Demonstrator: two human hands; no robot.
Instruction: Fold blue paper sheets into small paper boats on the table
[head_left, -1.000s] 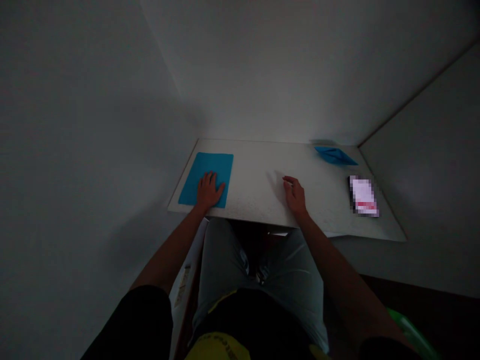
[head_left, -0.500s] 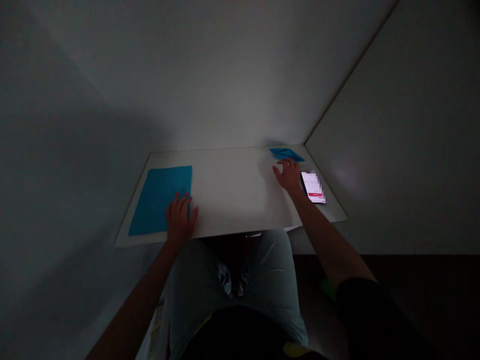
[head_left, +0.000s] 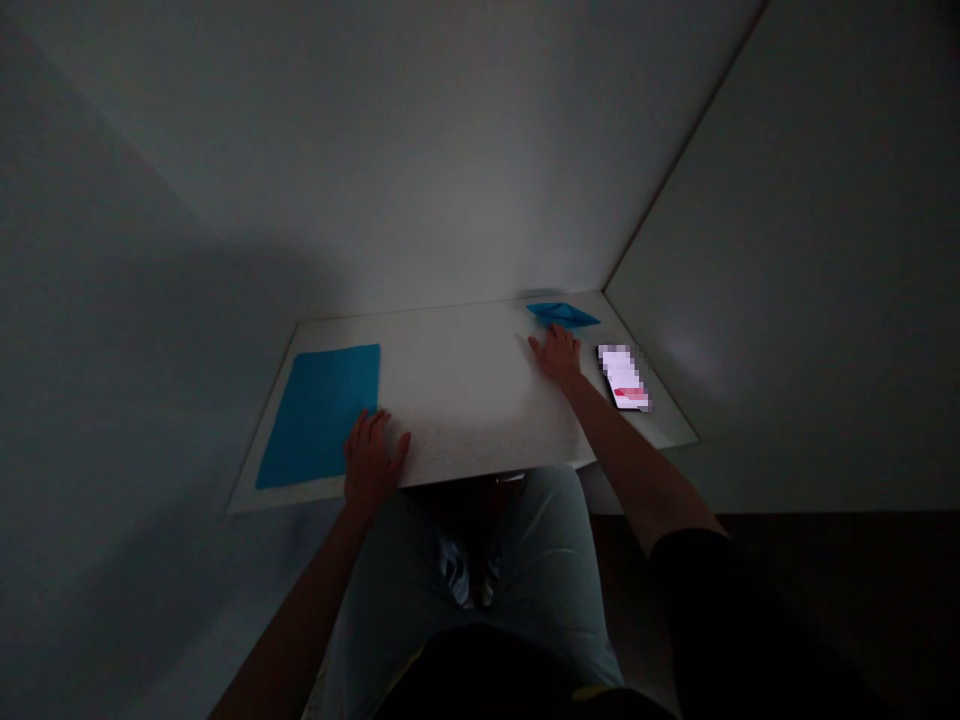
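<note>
A flat sheet of blue paper (head_left: 319, 415) lies on the left part of the white table (head_left: 457, 400). My left hand (head_left: 373, 455) rests over its lower right corner and the bare table beside it, fingers apart, gripping nothing. At the back right a folded blue paper boat (head_left: 564, 316) sits close to the wall. Just in front of the boat is my right hand (head_left: 556, 355), fingers spread and pointing toward it. Whether the fingertips touch the boat I cannot tell.
A phone (head_left: 624, 378) with a lit screen lies to the right of my right hand. Walls close in the table at the back (head_left: 435, 200) and on the right (head_left: 787, 300). My knees (head_left: 559, 510) are under the table's front edge.
My right hand has moved a little left, away from the phone. My left hand has slid right and toward me, uncovering more of the blue sheet. The view has shifted slightly.
</note>
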